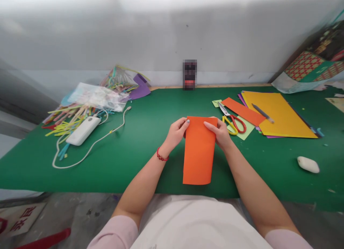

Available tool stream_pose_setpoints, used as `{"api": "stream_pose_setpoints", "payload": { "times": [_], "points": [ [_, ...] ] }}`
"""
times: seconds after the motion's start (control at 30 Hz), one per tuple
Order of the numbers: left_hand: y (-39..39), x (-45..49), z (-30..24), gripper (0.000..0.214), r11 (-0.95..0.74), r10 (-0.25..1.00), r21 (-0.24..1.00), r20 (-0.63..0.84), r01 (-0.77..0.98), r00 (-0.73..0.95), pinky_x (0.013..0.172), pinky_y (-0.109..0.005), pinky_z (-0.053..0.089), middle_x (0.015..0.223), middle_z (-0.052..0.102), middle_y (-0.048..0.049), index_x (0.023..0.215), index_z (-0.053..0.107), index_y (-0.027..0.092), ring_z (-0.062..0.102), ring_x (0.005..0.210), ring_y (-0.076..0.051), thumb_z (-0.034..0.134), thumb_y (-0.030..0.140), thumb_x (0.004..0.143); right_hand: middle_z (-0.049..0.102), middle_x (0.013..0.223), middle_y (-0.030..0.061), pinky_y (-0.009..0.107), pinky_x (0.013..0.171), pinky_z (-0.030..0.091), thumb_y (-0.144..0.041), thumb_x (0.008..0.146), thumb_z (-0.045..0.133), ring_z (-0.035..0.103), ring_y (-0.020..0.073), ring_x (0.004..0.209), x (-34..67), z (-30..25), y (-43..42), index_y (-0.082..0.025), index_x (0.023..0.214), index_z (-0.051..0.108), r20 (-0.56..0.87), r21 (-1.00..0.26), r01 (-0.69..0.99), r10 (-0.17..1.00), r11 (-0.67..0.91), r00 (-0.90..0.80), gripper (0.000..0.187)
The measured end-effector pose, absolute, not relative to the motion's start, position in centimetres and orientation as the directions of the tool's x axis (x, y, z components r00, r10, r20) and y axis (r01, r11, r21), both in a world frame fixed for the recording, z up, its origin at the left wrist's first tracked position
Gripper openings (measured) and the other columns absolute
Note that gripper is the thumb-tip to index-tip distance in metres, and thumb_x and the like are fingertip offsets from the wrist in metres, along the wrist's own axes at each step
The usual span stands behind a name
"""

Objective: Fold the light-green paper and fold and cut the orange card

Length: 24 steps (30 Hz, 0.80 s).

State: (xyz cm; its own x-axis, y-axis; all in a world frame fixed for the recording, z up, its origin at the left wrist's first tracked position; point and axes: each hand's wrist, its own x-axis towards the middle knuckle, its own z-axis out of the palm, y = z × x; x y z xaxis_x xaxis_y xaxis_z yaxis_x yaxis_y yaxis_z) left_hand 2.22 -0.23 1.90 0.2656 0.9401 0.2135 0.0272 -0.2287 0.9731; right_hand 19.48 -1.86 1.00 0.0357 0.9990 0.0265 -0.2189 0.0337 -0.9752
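Note:
A folded orange paper sheet [198, 152] lies lengthwise on the green table [150, 120], reaching to its front edge. My left hand [176, 132] pinches the sheet's far left corner, with a red bead bracelet on the wrist. My right hand [220, 132] grips the far right corner, fingers curled over the top edge. Both hands are closed on the paper.
Scissors [232, 121] with red and yellow handles lie right of my hands, beside an orange strip [243, 111] and a stack of yellow paper [279, 114] with a pencil [262, 113]. A white eraser [308, 164] sits at right. A white power bank [83, 130], cable and coloured strips lie at left.

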Motion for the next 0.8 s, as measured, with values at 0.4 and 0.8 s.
{"api": "stream_pose_setpoints", "payload": {
  "times": [0.4,0.8],
  "points": [
    [-0.49,2.11,2.02,0.03,-0.303,0.936,0.952,0.287,0.05,0.203,0.043,-0.02,0.037,0.057,0.049,0.0032,0.079,0.059,0.018,0.046,0.046,-0.008,0.053,0.047,0.084,0.058,0.067,-0.0029,0.024,0.053,0.044,-0.041,0.061,0.077,0.055,0.012,0.058,19.47,1.12,-2.07,-0.021,0.07,0.059,0.038,-0.969,-0.242,0.999,0.044,0.028,0.029],
    [-0.38,2.03,1.76,0.032,-0.267,0.945,0.963,0.256,0.026,0.205,0.047,-0.02,0.042,0.07,0.062,-0.0025,0.099,0.068,0.02,0.049,0.054,-0.01,0.054,0.044,0.084,0.057,0.066,-0.0027,0.025,0.052,0.044,-0.044,0.062,0.075,0.054,0.0126,0.058,19.46,1.18,-2.07,-0.021,0.07,0.058,0.051,-0.979,-0.197,0.998,0.057,0.036,0.029]
  ]
}}
